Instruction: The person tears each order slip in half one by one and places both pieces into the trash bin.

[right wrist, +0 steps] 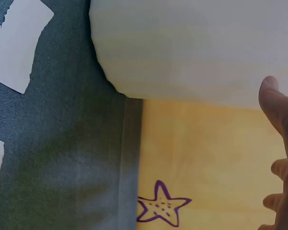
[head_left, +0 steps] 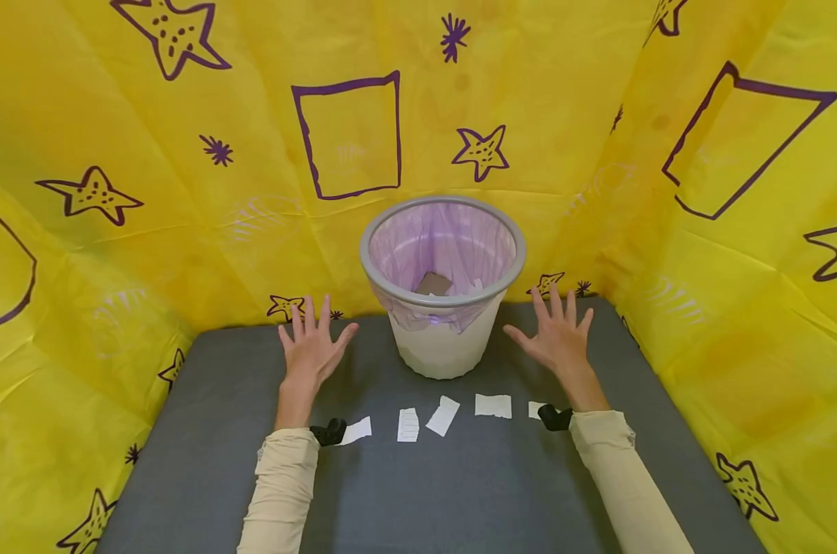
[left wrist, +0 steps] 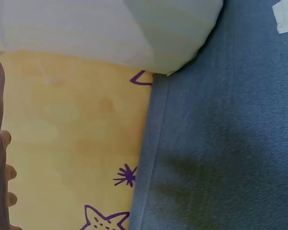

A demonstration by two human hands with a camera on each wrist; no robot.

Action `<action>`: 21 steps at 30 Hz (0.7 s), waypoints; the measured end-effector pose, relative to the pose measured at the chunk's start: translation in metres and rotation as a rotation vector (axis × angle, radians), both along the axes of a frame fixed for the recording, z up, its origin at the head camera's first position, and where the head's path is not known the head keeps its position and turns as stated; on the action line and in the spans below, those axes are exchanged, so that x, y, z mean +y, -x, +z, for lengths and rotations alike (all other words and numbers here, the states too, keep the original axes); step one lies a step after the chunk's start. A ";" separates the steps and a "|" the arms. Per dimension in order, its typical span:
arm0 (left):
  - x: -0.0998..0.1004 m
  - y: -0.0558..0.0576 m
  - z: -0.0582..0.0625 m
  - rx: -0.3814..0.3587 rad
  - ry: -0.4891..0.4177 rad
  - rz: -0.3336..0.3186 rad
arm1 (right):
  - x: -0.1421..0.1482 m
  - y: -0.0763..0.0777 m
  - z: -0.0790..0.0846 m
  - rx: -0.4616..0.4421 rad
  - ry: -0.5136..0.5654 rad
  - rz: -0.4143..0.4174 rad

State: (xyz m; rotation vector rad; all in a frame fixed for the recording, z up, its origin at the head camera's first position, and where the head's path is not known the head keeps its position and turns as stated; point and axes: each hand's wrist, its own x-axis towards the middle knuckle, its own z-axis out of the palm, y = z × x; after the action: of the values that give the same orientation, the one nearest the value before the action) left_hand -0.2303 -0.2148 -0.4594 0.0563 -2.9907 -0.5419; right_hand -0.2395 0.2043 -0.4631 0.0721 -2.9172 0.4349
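Note:
A pale trash bin [head_left: 442,346] with a grey rim and a thin purple liner stands at the back of the grey table. Inside it lie a brown piece [head_left: 434,284] and some white scraps. To the left of the bin, my left hand [head_left: 311,348] is held with its fingers spread, holding nothing. On the other side my right hand [head_left: 558,338] is spread the same way, also without anything in it. Several torn pieces of white paper lie in a row in front of the bin, among them a lined paper piece [head_left: 408,425] and a tilted paper piece [head_left: 442,416].
Yellow cloth walls [head_left: 252,254] with purple starfish drawings enclose the grey table [head_left: 425,500] at the back and both sides. A black wrist strap [head_left: 328,432] overlaps the leftmost paper scrap [head_left: 358,430]; another strap [head_left: 555,418] partly covers the rightmost one.

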 end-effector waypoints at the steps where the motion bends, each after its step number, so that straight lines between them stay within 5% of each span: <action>1: 0.001 -0.001 -0.001 -0.009 -0.002 -0.002 | -0.001 -0.001 -0.001 0.003 -0.003 -0.001; 14: 0.029 -0.031 -0.030 -0.116 -0.024 -0.009 | -0.022 -0.030 -0.024 -0.042 0.005 0.034; 21: 0.027 -0.037 -0.029 -0.091 -0.049 0.002 | -0.026 -0.039 -0.028 -0.020 0.020 0.030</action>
State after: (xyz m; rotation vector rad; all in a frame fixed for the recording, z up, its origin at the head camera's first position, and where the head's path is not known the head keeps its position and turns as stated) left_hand -0.1934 -0.1877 -0.4885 0.0902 -3.0654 -0.6286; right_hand -0.2003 0.1788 -0.4913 0.1097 -2.9347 0.4719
